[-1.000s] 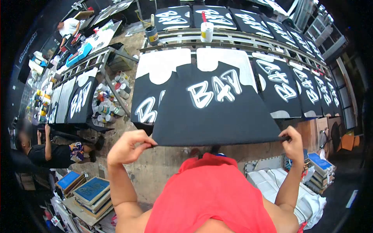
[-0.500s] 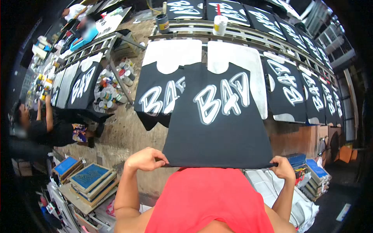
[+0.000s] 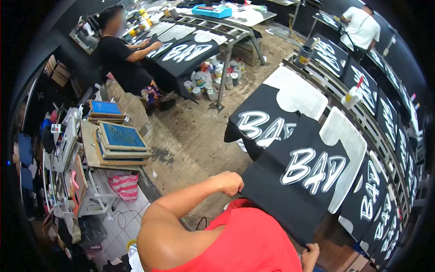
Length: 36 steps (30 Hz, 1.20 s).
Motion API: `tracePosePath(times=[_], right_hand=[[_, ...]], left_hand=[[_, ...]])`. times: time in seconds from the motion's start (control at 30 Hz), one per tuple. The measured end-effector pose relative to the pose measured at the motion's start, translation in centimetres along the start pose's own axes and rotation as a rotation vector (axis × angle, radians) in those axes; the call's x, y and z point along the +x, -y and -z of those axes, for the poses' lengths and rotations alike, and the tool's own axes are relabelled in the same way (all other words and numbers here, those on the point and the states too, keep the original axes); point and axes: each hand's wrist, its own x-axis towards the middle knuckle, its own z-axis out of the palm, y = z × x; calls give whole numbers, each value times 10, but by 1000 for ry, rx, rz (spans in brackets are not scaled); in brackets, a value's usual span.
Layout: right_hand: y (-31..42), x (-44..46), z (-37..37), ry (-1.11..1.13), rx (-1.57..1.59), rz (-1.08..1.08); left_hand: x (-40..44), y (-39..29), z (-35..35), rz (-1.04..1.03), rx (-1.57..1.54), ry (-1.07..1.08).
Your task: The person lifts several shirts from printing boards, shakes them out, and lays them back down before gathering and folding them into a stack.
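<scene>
A black shirt (image 3: 283,201) printed with white and grey "BAD" lettering stretches out in front of me. My left hand (image 3: 230,182) is closed on one corner of its lower hem. At the other corner, my right hand (image 3: 310,256) pinches the hem, its fingers partly out of sight. The far end of the shirt lies over a white board (image 3: 352,138), whose top and side show past the cloth. Beside it, another black shirt (image 3: 256,109) with the same print rests on a second white board (image 3: 302,90), partly covered by the one I hold.
More printed black shirts (image 3: 369,192) line the rack on the right. A dark can (image 3: 304,56) and a white container (image 3: 352,97) stand on its metal rail (image 3: 333,81). Framed screens (image 3: 121,136) are stacked at left. A co-worker (image 3: 120,56) bends over another rack; another person (image 3: 361,29) stands far right.
My view has swung left, so the shirts now appear farther right and tilted. Both hands keep hold of the hem corners. The co-worker at left shows more fully.
</scene>
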Motion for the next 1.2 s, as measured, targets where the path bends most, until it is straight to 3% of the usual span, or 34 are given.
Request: tracePosePath(times=[0.03, 0.07, 0.1, 0.13, 0.23, 0.37, 0.43, 0.5, 0.6, 0.67, 0.73, 0.77, 0.8, 0.83, 0.9, 0.97, 1.03, 1.2], right_hand=[[-16, -4, -14, 70, -56, 32], [-55, -15, -33, 277, -62, -13], [-47, -21, -34, 439, 3, -398], [-40, -25, -34, 514, -2, -541], [-28, -31, -28, 529, -8, -611], [-23, -27, -19, 523, 4, -680], [-62, -38, -30, 517, 26, -690], [-151, -63, -67, 366, 328, -564], [-196, -81, -67, 344, 470, -671], [-245, -107, -87, 170, 636, -651], [-277, -134, -84, 178, 291, -675], [-303, -148, -94, 168, 218, -729], [-360, -178, -130, 93, 242, -733], [-388, -197, -153, 66, 402, -870], [-349, -207, -112, -4, 984, -1124], [-340, -227, -97, 12, 1000, -1161], [-347, -246, -94, 57, 1003, -1169], [-396, -242, -96, -459, 1491, -1332]], left_hand=[[0, 0, -3, 33, 90, 83], [1, -1, -9, 64, 179, 169], [6, 1, -21, 129, 220, 196], [10, 4, -31, 126, 213, 193], [17, -3, -45, 180, 170, 232], [40, -28, -57, 124, 105, 131], [64, -52, -64, 72, 174, 140], [79, -96, -59, 38, 137, 95], [96, -168, -51, -78, 125, 53], [124, -208, -67, -203, 108, 37], [142, -265, -80, -79, 31, 47], [161, -275, -100, -173, -6, 36], [181, -283, -121, -262, -52, 30], [191, -301, -133, -287, -64, 33], [210, -334, -162, -343, -55, 81], [235, -355, -193, -365, -8, -10], [260, -370, -225, -365, -56, 36], [324, -395, -274, -163, -233, 122]])
